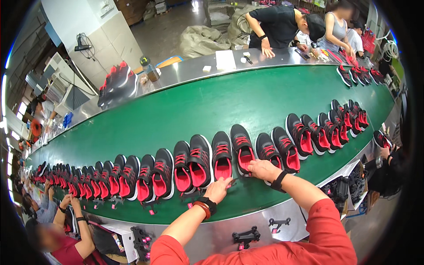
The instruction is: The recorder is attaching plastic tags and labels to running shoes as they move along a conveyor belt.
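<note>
White paper sheet (225,59) on far counter (185,70)

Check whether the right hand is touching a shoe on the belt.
Touching: in the head view the right hand rests on the heel of a black-and-pink shoe.

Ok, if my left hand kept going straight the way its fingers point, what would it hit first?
Most likely the heel of the black and pink shoe right ahead of the left hand, on the green belt. A small dark tag by the fingertips may come first; depth is unclear.

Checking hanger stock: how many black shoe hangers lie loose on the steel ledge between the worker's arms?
2: a hanger by the left elbow, a second hanger under the right forearm. Arms may hide more.
</note>
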The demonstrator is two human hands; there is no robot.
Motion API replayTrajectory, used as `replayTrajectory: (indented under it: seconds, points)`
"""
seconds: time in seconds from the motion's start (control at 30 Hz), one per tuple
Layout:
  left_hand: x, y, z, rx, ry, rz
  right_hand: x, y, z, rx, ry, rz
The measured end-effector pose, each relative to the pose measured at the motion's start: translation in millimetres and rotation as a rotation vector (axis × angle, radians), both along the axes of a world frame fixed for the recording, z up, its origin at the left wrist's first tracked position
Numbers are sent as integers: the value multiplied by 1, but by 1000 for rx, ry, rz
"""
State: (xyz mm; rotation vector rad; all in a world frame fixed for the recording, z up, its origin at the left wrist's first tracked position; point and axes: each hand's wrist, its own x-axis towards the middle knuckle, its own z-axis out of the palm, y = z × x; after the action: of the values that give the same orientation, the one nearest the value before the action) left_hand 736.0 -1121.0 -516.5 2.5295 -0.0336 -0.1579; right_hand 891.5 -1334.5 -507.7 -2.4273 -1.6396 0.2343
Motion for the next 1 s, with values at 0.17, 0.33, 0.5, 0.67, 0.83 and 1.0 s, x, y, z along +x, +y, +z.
replayTrajectory:
  seconds: [0.17,0.33,0.5,0.67,0.83,1.0]
  points:
    - [-4,1,-10,-101,-5,119,6,27,26,-19,-210,128]
    - [1,-3,-31,-122,-63,131,9,32,36,-37,-348,209]
    - [3,-3,-14,-116,-14,152,7,40,29,-39,-307,192]
    - [1,-3,-13,-111,0,172,5,43,34,-24,-292,192]
    - [-3,-2,-13,-104,-4,186,5,41,33,-7,-286,187]
    - [-2,-8,-15,-83,-8,180,0,42,18,-96,-366,191]
